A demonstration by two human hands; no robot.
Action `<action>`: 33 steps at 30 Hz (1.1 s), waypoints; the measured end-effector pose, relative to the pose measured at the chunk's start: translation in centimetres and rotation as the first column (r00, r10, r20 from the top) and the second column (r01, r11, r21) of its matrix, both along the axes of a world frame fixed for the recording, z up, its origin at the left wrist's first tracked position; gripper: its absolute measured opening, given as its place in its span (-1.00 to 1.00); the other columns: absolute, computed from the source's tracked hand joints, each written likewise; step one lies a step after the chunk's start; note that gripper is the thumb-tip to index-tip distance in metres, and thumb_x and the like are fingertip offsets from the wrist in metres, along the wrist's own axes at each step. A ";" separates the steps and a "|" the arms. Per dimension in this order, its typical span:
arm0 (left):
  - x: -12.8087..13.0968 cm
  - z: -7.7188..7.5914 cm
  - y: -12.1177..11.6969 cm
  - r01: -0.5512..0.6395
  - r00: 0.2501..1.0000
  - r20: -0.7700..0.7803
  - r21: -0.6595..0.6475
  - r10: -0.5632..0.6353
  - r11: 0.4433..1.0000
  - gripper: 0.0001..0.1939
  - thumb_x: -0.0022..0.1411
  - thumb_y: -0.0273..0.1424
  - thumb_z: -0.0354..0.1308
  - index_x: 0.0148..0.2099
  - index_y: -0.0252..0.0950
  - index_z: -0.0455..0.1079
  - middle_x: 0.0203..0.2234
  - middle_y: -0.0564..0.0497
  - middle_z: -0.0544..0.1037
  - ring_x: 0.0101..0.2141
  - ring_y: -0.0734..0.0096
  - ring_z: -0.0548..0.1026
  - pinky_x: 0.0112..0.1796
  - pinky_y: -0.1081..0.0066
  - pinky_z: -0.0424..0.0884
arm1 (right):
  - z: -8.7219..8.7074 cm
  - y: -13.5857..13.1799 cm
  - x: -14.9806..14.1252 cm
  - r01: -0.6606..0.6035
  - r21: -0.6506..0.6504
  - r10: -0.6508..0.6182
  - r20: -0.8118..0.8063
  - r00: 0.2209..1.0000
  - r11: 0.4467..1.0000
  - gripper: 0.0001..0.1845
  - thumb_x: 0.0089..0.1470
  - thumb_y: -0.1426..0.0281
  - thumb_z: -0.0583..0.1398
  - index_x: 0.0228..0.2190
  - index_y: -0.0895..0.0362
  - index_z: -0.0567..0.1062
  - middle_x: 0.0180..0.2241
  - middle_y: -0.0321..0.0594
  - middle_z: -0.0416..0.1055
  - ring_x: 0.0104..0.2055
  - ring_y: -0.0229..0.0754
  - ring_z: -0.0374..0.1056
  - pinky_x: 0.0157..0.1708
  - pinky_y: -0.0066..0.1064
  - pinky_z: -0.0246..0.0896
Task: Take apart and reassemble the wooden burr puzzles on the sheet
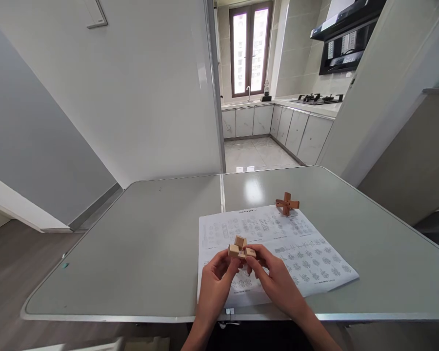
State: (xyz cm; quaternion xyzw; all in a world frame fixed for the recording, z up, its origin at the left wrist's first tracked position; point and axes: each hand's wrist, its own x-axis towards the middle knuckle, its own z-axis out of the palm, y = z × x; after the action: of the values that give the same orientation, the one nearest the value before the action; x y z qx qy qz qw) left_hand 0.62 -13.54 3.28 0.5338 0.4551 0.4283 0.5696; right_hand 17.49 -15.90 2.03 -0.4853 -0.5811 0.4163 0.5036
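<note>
The left hand [216, 279] and the right hand [275, 273] met above the near half of a printed paper sheet [329, 280], with a piece made of pale wooden blocks [233, 250] between them. The left hand pinched the piece from its left and near side, thumb in front and fingers curled beneath; the right hand gripped it from the right, its thumb on the near side and its index finger reaching over the right-hand block. Whether the piece touched the paper could not be told, as the fingers hid its underside. One block rose at the far side of the piece, with others to the left and right. The sheet, covered in rows of small line drawings, lay at the near side of a grey-green table [142, 248], right of its middle. At the sheet's far right corner sat a reddish-brown wooden cross [287, 204], well apart from both hands. A seam [222, 192] ran from the table's far edge toward the paper, and a small teal scrap [65, 265] lay near the left edge. Farther off, beyond a doorway, were a window [248, 51] and white kitchen cabinets [244, 122]
</note>
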 end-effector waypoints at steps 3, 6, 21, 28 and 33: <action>0.1 0.3 -0.3 0.007 1.000 -0.023 0.002 -0.007 1.000 -0.60 0.24 -0.10 0.35 -0.03 -0.30 0.59 -0.22 -0.11 0.68 -0.17 0.17 0.63 -0.03 0.27 0.51 | 0.2 0.0 -0.2 0.003 -0.007 -0.003 -0.008 1.000 1.000 -0.68 0.40 0.07 0.09 -0.11 0.06 0.41 -0.31 -0.23 0.51 -0.33 -0.15 0.42 -0.24 -0.32 0.34; 0.2 0.3 -0.4 0.016 1.000 -0.017 0.005 -0.016 1.000 -0.60 0.24 -0.11 0.36 -0.03 -0.30 0.59 -0.22 -0.12 0.69 -0.18 0.17 0.63 -0.05 0.27 0.53 | 0.5 0.0 -0.3 0.013 -0.020 -0.013 -0.002 1.000 1.000 -0.66 0.38 0.05 0.11 -0.17 0.06 0.42 -0.33 -0.23 0.50 -0.34 -0.15 0.42 -0.28 -0.33 0.31; 0.2 0.5 -0.9 0.084 0.996 0.035 -0.061 -0.082 0.995 -0.62 0.20 -0.14 0.39 -0.08 -0.31 0.53 -0.25 -0.12 0.69 -0.22 0.18 0.65 -0.08 0.25 0.55 | 1.3 0.2 0.3 0.006 -0.149 -0.028 -0.149 0.988 0.989 -0.51 0.29 -0.06 0.18 -0.02 0.07 0.46 -0.47 -0.33 0.34 -0.44 -0.19 0.29 -0.41 -0.38 0.22; -0.3 1.1 -0.8 0.121 0.993 0.003 -0.085 -0.122 0.989 -0.37 0.16 -0.22 0.43 0.21 -0.26 0.34 -0.29 -0.06 0.67 -0.19 0.18 0.64 -0.05 0.22 0.51 | 1.8 0.5 0.4 -0.045 -0.170 0.014 -0.183 0.983 0.984 -0.49 0.29 -0.09 0.14 -0.13 0.09 0.54 -0.52 -0.36 0.25 -0.47 -0.23 0.17 -0.45 -0.40 0.14; -1.1 1.5 -0.3 0.209 0.977 -0.039 0.002 -0.209 0.978 -0.14 0.10 -0.32 0.48 0.38 -0.18 0.20 -0.28 0.00 0.63 -0.25 0.28 0.60 -0.02 0.20 0.50 | 1.6 0.6 0.4 -0.098 -0.191 0.061 -0.193 0.979 0.977 -0.46 0.28 -0.13 0.13 -0.20 0.10 0.54 -0.52 -0.35 0.25 -0.47 -0.23 0.16 -0.46 -0.40 0.13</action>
State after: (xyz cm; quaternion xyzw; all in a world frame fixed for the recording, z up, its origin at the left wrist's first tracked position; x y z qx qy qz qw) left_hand -0.47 -13.80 4.78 0.5887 0.4062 0.3569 0.6010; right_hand 17.89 -15.33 3.59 -0.4687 -0.5058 0.5359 0.4872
